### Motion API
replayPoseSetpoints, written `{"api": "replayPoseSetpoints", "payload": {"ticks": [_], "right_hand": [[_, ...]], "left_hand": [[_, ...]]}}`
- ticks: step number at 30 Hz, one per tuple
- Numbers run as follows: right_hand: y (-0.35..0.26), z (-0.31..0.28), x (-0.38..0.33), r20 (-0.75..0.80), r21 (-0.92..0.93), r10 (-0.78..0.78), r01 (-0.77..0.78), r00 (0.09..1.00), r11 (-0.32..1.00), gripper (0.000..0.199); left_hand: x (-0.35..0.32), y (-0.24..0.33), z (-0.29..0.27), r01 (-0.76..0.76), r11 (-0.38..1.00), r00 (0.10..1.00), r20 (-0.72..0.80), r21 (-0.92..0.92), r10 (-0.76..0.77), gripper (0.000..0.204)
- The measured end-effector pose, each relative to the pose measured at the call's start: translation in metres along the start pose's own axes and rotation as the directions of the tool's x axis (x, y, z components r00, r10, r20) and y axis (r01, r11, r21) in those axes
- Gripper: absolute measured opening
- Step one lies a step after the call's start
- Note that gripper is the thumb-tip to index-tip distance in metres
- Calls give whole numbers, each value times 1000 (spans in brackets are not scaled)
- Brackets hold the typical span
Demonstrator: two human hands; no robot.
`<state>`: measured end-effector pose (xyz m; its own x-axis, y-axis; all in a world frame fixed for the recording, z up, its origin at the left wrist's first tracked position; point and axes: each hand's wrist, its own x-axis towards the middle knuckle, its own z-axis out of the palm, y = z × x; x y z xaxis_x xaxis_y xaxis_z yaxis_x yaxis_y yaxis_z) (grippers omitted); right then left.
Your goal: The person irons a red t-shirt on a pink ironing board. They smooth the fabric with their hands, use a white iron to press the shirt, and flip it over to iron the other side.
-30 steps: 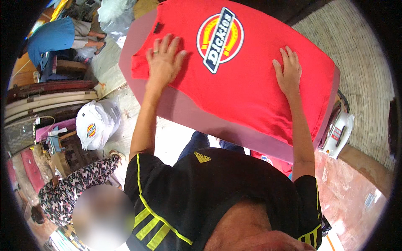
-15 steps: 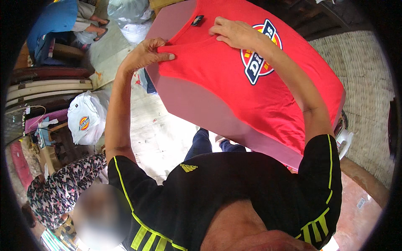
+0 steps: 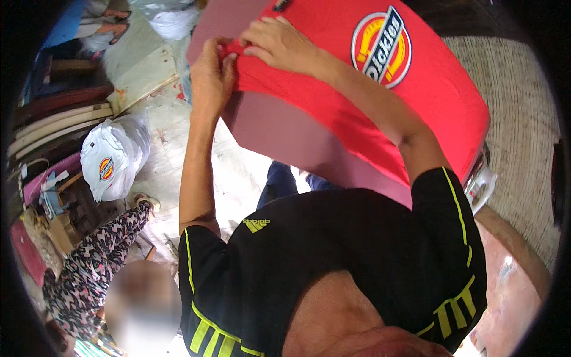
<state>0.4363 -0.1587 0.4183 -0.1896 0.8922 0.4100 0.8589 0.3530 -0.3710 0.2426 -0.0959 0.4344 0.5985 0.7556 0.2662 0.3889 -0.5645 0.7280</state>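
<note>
A red T-shirt [image 3: 443, 110] with a round printed emblem on its chest lies spread over a mauve padded board [image 3: 276, 122]. My left hand [image 3: 211, 80] is closed on the shirt's cloth at the board's left side, thumb over the fabric. Close beside it, my right hand [image 3: 282, 46] curls its fingers on the same cloth, palm down. Between the two hands the fabric is bunched. Near the top edge, a small dark neck label [image 3: 279, 5] shows just beyond my right hand.
White shirts in clear plastic [image 3: 116, 157] sit at left, beside stacked boards [image 3: 65, 125]. Another plastic bag [image 3: 169, 18] lies on the floor beyond. A person in patterned clothing [image 3: 98, 262] is at lower left; another person's feet [image 3: 113, 27] show at upper left. A woven mat [image 3: 511, 101] covers the right.
My right hand has moved left along the shirt, up close to my left hand. The cloth there has gathered. The view has shifted, and the person at lower left has moved a leg.
</note>
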Motion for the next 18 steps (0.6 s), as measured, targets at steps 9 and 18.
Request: {"api": "replayPoseSetpoints", "payload": {"ticks": [9,18], "right_hand": [[-70,-87,-89,170,1,159,-162,973,987,41],[-79,-126,-171,390,60,373,-427,842,902,17]], "left_hand": [[-11,18,18,-93,975,985,-122,201,119,31],[-25,29,25,-209,860,885,-283,465,369,32]]}}
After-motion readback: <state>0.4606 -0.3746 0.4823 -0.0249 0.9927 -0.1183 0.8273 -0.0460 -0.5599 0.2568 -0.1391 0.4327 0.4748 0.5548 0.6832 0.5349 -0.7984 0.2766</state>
